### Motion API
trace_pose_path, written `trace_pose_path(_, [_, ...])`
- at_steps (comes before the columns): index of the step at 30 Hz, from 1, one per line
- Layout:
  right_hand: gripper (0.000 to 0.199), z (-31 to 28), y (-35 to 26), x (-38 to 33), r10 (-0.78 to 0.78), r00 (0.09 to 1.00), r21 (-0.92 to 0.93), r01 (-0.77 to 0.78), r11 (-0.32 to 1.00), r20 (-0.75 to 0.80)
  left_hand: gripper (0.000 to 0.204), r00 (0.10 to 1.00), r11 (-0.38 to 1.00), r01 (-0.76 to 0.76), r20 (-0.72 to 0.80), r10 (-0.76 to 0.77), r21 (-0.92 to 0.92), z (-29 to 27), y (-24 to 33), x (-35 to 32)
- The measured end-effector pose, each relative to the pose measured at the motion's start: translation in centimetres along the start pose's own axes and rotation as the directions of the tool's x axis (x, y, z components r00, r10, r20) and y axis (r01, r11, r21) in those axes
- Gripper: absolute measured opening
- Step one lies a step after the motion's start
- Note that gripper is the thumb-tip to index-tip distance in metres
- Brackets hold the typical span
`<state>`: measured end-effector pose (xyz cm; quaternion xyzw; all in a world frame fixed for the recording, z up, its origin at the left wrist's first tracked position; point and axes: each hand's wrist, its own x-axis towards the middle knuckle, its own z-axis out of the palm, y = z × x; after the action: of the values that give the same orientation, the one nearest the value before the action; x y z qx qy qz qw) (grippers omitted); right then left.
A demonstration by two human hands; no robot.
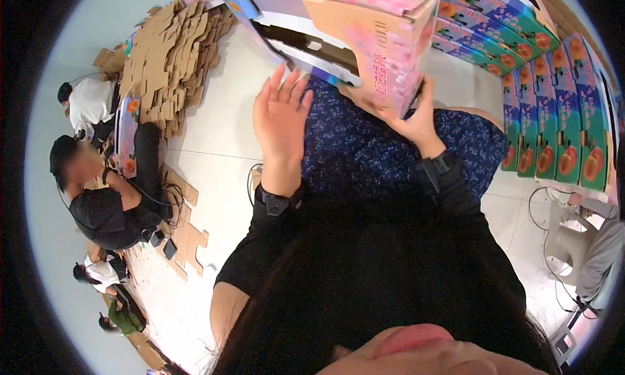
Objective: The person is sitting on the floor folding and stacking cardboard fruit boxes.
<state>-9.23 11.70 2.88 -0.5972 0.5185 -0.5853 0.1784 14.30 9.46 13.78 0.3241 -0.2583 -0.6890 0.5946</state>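
A printed cardboard carton (pixel 390 62), pink at the near end with a peach-coloured flap, stands tilted in front of my lap. Dark hollows and a white inner edge show along its left part. My right hand (pixel 416 118) grips the bottom corner of that pink end, thumb up along its right side and fingers partly hidden beneath. My left hand (pixel 283 118) is raised just left of the carton, palm showing and fingers apart, holding nothing. Its fingertips come close to the carton's lower left edge; whether they touch I cannot tell. A dark blue floral cloth (pixel 364 153) covers my lap.
A large heap of flat brown cardboard pieces (pixel 169 62) lies at the far left. Rows of finished printed boxes (pixel 553 121) stand at the right. Several people sit along the left wall, one in black (pixel 107 199); a grey-sleeved person and white stool (pixel 569 238) are at right.
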Motion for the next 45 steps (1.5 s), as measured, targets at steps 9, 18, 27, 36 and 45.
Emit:
trace_pose_path(9, [0.094, -2.8, -3.7, 3.4, -0.164, 0.986, 0.063, 0.162, 0.985, 0.025, 0.027, 0.810, 0.837, -0.484, -0.229, 0.539, 0.256, -3.9, 1.6, 0.9])
trace_pose_path(18, [0.109, -10.0, -6.8, 3.3, 0.024, 0.997, 0.321, 0.000, 0.947, -0.071, 0.013, 0.573, 0.482, -0.653, -0.035, 0.819, 0.585, -4.8, 1.8, 1.3])
trace_pose_path(27, [0.055, -21.9, -0.9, 6.9, 0.050, 0.987, 0.718, 0.074, 0.693, -0.150, 0.017, 0.705, 0.555, -0.566, 0.008, 0.710, 0.609, -2.8, -0.2, 2.9])
trace_pose_path(36, [0.059, -26.4, -2.9, 16.6, 0.590, 0.793, 0.733, -0.310, 0.606, -0.153, 0.020, 0.850, 0.632, -0.421, 0.039, 0.525, 0.650, -3.2, -1.7, 3.0])
trace_pose_path(45, [0.084, -25.8, 2.6, 17.6, 0.511, 0.722, 0.839, 0.180, 0.513, -0.467, 0.019, 0.920, 0.677, -0.335, 0.070, 0.387, 0.655, -3.0, -3.7, 4.0])
